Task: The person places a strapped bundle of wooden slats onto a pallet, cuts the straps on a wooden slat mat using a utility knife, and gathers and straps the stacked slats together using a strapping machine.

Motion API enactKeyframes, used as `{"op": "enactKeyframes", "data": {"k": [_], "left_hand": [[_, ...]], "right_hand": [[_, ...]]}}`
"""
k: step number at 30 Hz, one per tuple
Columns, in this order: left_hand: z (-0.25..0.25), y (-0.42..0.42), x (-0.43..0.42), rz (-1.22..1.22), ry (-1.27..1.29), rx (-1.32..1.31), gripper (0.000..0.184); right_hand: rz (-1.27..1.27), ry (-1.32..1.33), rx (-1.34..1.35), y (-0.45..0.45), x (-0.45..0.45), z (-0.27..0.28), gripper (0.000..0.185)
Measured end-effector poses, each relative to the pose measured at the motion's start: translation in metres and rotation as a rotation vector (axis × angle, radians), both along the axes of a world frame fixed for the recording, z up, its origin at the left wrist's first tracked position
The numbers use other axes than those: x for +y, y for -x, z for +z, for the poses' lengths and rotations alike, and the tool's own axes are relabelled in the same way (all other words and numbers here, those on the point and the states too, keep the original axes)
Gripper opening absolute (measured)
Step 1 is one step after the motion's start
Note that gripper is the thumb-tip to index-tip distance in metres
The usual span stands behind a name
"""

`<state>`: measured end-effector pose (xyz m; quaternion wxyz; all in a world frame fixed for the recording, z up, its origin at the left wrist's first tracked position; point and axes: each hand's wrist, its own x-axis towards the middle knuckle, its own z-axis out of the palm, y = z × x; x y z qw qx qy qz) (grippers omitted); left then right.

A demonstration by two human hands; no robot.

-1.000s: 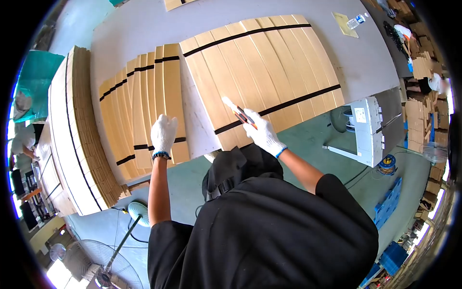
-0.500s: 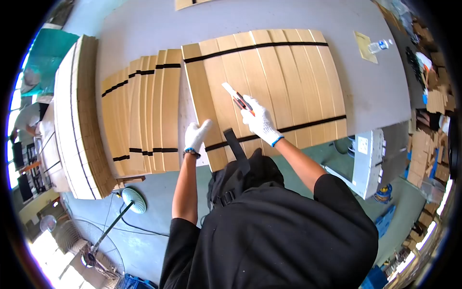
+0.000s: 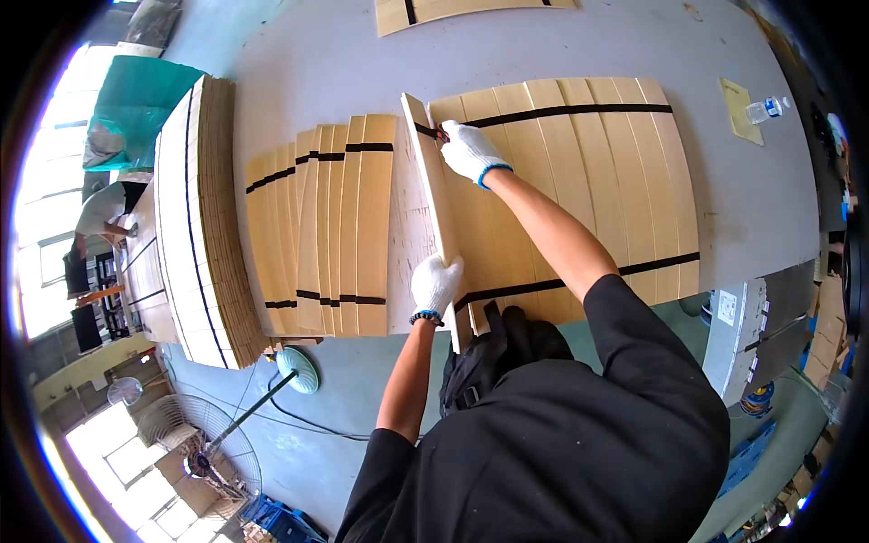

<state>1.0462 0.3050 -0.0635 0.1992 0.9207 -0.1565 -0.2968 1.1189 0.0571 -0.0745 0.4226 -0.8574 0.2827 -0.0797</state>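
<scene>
Wooden slats (image 3: 561,199) lie side by side, with black strips (image 3: 579,110) running across them. The leftmost slat (image 3: 433,195) is tipped up on its long edge. Near its lower end, my left hand (image 3: 437,282) in a white knit glove grips that slat. My right hand (image 3: 471,151), gloved too, is closed on a utility knife (image 3: 443,134) at the upper black strip, beside the tipped slat. Most of the knife is hidden by the glove, and its blade cannot be made out. Left of my hands lies a group of separate slats (image 3: 367,226) with short black strip pieces.
A tall stack of slats (image 3: 195,217) stands on the left. A plastic bottle (image 3: 765,110) and a yellowish piece (image 3: 740,110) lie on the grey table (image 3: 317,77) at right. Another strapped panel (image 3: 471,11) is at the far edge. A fan (image 3: 199,439) stands lower left.
The right hand with the utility knife has moved up to the upper strip. The left hand now grips the end slat, which has gone from flat to tipped up. The view has shifted.
</scene>
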Motion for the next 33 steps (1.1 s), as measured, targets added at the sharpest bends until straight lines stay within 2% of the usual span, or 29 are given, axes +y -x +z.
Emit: {"op": "enactKeyframes", "data": {"k": [6,8,9,12,16,18,19,20,22,25,28,29,30,32,33], "left_hand": [[0.0,-0.003,0.0,-0.009,-0.011,0.027,0.043],[-0.01,-0.005,0.002,-0.033,0.006,-0.008,0.043],[-0.005,-0.005,0.001,-0.013,0.026,0.012,0.043],[-0.028,-0.01,0.007,-0.064,0.022,-0.037,0.045],[-0.034,-0.018,0.016,-0.044,0.043,-0.01,0.046],[-0.03,-0.024,0.027,-0.043,0.17,0.049,0.048],[-0.042,-0.026,0.033,-0.021,0.228,0.067,0.049],[-0.043,-0.031,0.034,-0.068,0.169,0.067,0.048],[-0.037,-0.028,0.032,-0.087,0.185,0.062,0.047],[-0.028,-0.027,0.033,-0.053,0.208,0.103,0.045],[-0.056,-0.027,0.039,-0.005,0.362,0.06,0.045],[-0.063,-0.03,0.042,-0.015,0.406,0.163,0.046],[-0.037,-0.032,0.041,-0.049,0.36,0.211,0.048],[-0.055,-0.041,0.041,-0.121,0.244,0.157,0.051],[-0.047,-0.041,0.044,-0.083,0.303,0.113,0.055]], "right_hand": [[0.13,0.096,0.153,-0.027,-0.005,-0.009,0.026],[0.12,0.061,0.136,-0.012,0.003,0.006,0.025],[0.094,0.097,0.089,-0.009,0.008,-0.009,0.024],[0.162,0.14,0.159,0.02,0.038,0.012,0.024],[0.206,0.07,0.181,0.099,0.098,0.022,0.024],[0.268,-0.006,0.235,0.168,0.138,0.029,0.03],[0.265,-0.046,0.316,0.208,0.163,0.038,0.033],[0.259,-0.084,0.392,0.238,0.183,0.048,0.035],[0.153,-0.115,0.468,0.268,0.208,0.064,0.036],[0.133,0.055,0.484,0.253,0.232,0.061,0.038],[0.094,0.103,0.521,0.231,0.234,0.065,0.037],[0.084,0.11,0.551,0.226,0.237,0.066,0.037],[0.077,0.109,0.587,0.23,0.245,0.067,0.037],[0.021,0.161,0.577,0.248,0.282,0.073,0.036],[0.007,0.094,0.654,0.26,0.301,0.081,0.036]]}}
